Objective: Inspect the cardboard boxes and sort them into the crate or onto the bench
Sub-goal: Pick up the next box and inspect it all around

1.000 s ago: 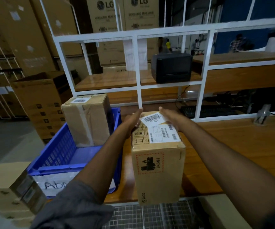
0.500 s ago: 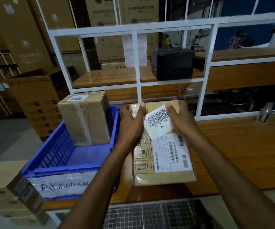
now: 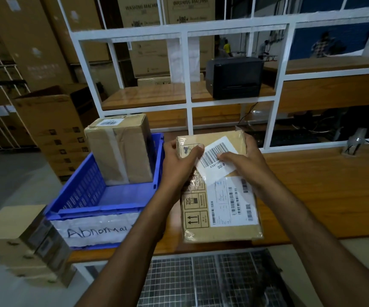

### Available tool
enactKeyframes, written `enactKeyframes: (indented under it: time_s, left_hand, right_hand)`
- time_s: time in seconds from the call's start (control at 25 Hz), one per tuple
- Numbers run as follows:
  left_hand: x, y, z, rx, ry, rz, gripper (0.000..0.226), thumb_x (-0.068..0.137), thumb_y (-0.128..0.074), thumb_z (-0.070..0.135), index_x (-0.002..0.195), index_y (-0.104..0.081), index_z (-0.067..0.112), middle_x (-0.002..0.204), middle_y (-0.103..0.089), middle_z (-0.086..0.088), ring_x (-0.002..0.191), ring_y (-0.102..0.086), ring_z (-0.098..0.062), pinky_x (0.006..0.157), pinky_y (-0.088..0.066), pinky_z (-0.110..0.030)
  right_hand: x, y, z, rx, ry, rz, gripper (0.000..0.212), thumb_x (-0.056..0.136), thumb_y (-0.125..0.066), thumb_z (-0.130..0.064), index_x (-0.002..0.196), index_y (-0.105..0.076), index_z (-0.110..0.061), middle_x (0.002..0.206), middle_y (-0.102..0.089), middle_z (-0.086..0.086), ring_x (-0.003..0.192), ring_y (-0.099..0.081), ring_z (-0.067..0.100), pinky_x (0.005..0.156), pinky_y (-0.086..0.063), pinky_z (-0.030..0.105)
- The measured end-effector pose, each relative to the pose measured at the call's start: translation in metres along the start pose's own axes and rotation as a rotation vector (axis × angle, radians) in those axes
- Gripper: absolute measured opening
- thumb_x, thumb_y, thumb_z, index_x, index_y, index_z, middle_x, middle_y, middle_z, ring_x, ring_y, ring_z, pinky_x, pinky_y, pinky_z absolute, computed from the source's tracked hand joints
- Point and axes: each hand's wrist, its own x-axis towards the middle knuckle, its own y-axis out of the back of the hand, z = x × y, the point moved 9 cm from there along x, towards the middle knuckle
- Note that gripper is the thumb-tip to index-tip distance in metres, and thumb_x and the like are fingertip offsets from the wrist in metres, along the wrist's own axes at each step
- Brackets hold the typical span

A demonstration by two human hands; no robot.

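Both your bare forearms rise from the bottom of the frame and meet near its centre. The left comes up from the lower middle and the right from the lower right corner. Your left hand (image 3: 178, 167) grips the upper left edge of the cardboard box (image 3: 223, 232), with the thumb laid across its top face and the other fingers hidden behind it. Your right hand (image 3: 246, 167) grips the upper right edge. Its fingers (image 3: 249, 140) curl round the far corner, and its thumb presses on the white barcode label (image 3: 212, 171). The two thumb tips point towards each other, near but apart.
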Motion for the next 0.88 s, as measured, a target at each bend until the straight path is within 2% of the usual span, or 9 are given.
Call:
enactKeyframes:
  time_s: [0.08,0.16,0.24,0.32,0.4,0.52,0.68,0.72,0.88]
  left_hand:
    - [-0.003,-0.003,-0.003,0.022,0.007,-0.048,0.058,0.095,-0.078,0.022,0.14,-0.041,0.019,0.107,-0.071,-0.003,0.065,-0.074,-0.005,0.053,-0.054,-0.017]
    - [-0.003,-0.002,-0.002,0.047,-0.039,-0.052,0.06,0.094,-0.079,0.021,0.145,-0.045,0.018,0.118,-0.072,-0.004,0.079,-0.077,-0.006,0.061,-0.057,-0.017]
    - [0.001,-0.004,0.003,0.063,-0.103,-0.035,0.061,0.095,-0.079,0.024,0.145,-0.047,0.016,0.123,-0.072,-0.001,0.091,-0.076,-0.002,0.068,-0.058,-0.015]
    - [0.0,-0.011,0.004,0.1,-0.099,-0.045,0.064,0.095,-0.078,0.033,0.141,-0.038,0.015,0.123,-0.068,0.003,0.087,-0.074,0.002,0.067,-0.056,-0.014]
    - [-0.008,-0.019,-0.006,0.125,-0.046,-0.097,0.066,0.094,-0.078,0.038,0.137,-0.03,0.023,0.122,-0.064,0.009,0.082,-0.072,0.005,0.064,-0.055,-0.013]
    - [-0.017,-0.021,-0.027,0.117,-0.011,-0.194,0.071,0.094,-0.078,0.029,0.143,-0.027,0.027,0.117,-0.064,0.014,0.087,-0.073,0.006,0.064,-0.056,-0.013]
    - [-0.012,-0.013,-0.024,0.147,-0.024,-0.124,0.069,0.091,-0.08,0.04,0.144,-0.04,0.021,0.122,-0.068,0.008,0.099,-0.075,-0.008,0.075,-0.061,-0.023]
    - [-0.012,-0.012,-0.024,0.149,-0.013,-0.101,0.067,0.091,-0.08,0.041,0.14,-0.04,0.02,0.122,-0.068,0.008,0.101,-0.074,-0.009,0.077,-0.061,-0.024]
    - [-0.028,-0.019,-0.039,0.131,0.067,-0.199,0.065,0.093,-0.079,0.036,0.137,-0.033,0.024,0.114,-0.064,0.013,0.082,-0.073,0.001,0.062,-0.055,-0.014]
  right_hand:
    - [-0.002,0.002,0.002,0.015,0.0,-0.032,0.084,0.087,-0.082,-0.026,0.149,-0.03,-0.05,0.114,-0.071,-0.004,0.084,-0.078,0.017,0.07,-0.064,0.039]
    - [-0.001,0.004,0.001,-0.009,0.021,-0.016,0.087,0.084,-0.084,-0.031,0.15,-0.031,-0.05,0.12,-0.071,-0.006,0.093,-0.076,0.018,0.079,-0.064,0.041]
    - [0.004,0.007,0.005,-0.01,-0.004,0.058,0.084,0.082,-0.085,-0.038,0.148,-0.034,-0.041,0.126,-0.069,-0.004,0.098,-0.074,0.018,0.083,-0.062,0.043]
    - [0.001,0.012,0.006,-0.066,-0.047,0.114,0.073,0.086,-0.081,-0.044,0.14,-0.035,-0.031,0.124,-0.068,-0.001,0.088,-0.075,0.017,0.072,-0.062,0.038]
    - [-0.002,0.017,0.013,-0.087,-0.069,0.05,0.073,0.089,-0.079,-0.04,0.145,-0.033,-0.031,0.121,-0.069,-0.001,0.08,-0.077,0.016,0.064,-0.062,0.034]
    - [-0.013,0.02,0.026,0.006,-0.067,-0.102,0.086,0.088,-0.082,-0.027,0.155,-0.029,-0.039,0.125,-0.069,-0.004,0.086,-0.078,0.013,0.064,-0.062,0.031]
    - [-0.008,0.026,0.033,-0.213,-0.007,0.13,0.071,0.082,-0.079,-0.058,0.134,-0.04,-0.031,0.117,-0.071,-0.005,0.088,-0.075,0.015,0.078,-0.064,0.042]
    - [-0.005,0.024,0.034,-0.221,-0.015,0.127,0.066,0.083,-0.078,-0.059,0.131,-0.041,-0.03,0.115,-0.072,-0.004,0.088,-0.076,0.015,0.079,-0.064,0.044]
    - [-0.006,0.021,0.051,0.007,-0.14,-0.129,0.063,0.088,-0.081,-0.027,0.14,-0.046,-0.029,0.12,-0.073,0.0,0.094,-0.077,0.017,0.085,-0.063,0.044]
